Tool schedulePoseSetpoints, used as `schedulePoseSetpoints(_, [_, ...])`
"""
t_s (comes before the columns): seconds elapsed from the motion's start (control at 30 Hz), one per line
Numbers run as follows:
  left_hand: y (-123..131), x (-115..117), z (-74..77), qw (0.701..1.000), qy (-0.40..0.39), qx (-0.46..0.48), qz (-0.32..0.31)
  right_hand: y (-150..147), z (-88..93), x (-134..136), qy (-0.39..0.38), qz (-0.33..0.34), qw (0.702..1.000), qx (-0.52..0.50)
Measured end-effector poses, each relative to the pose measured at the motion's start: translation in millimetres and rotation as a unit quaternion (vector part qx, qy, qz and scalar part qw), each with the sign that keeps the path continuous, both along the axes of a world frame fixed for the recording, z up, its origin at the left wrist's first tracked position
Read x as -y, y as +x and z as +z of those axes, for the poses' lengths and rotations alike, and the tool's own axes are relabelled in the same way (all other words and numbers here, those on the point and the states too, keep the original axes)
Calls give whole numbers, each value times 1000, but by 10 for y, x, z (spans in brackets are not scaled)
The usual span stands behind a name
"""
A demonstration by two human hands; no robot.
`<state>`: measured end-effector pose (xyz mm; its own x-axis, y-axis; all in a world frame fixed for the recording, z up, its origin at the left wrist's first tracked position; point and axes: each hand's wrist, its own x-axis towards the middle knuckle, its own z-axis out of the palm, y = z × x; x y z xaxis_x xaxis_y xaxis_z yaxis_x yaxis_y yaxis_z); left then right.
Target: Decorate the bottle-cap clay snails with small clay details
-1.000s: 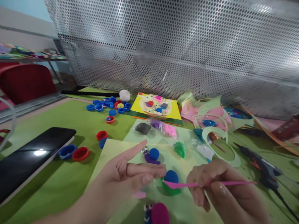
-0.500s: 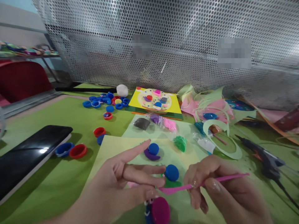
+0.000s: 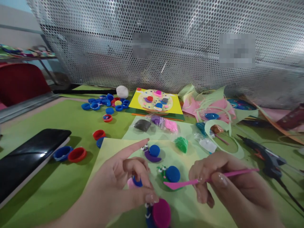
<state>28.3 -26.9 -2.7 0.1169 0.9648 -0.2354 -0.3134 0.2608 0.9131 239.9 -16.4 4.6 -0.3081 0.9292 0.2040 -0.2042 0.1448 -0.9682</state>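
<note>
My right hand (image 3: pixel 225 186) grips a pink plastic clay modelling tool (image 3: pixel 177 184), its flat blade in front of a green clay snail (image 3: pixel 163 173) with a blue bottle-cap shell. Left of it is my left hand (image 3: pixel 116 183), index finger stretched, thumb and middle finger pinched together; anything between them is too small to make out. Beyond that index finger sits a purple clay snail (image 3: pixel 152 157) with a blue cap. Below the thumb is a dark blue snail (image 3: pixel 149 218) with a magenta cap (image 3: pixel 161 212). A pink piece with a blue cap (image 3: pixel 137 181) is partly hidden behind my left fingers.
Bagged clay in green (image 3: pixel 181 144), pink (image 3: pixel 171 125) and grey (image 3: pixel 142 125) lies beyond the pale paper (image 3: pixel 111 148). A glue gun (image 3: pixel 263 156) rests at right, a phone (image 3: pixel 35 152) at left. Several bottle caps (image 3: pixel 102 100) and a yellow snail picture (image 3: pixel 140 104) stand farther back.
My left fingers have drawn back left from the green snail and curled, uncovering its face and eyes. The pink tool stays in my right hand, its blade still by the snail.
</note>
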Motion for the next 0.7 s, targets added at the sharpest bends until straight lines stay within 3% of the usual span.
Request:
schedulePoseSetpoints(0.23, [10,20,31,999,-22,-24,4,-38,1,5,-21,-18,1000,8])
schedulePoseSetpoints(0.43, [-18,24,9,1000,4,2,-30,-49,-8,15,-36,18,999,5])
schedulePoseSetpoints(0.6, [-11,21,24,999,24,-36,6,-51,-3,16,-34,18,999,7])
schedulePoseSetpoints(0.7, [-24,20,4,998,43,-45,-18,-42,-4,8,-33,12,999,5])
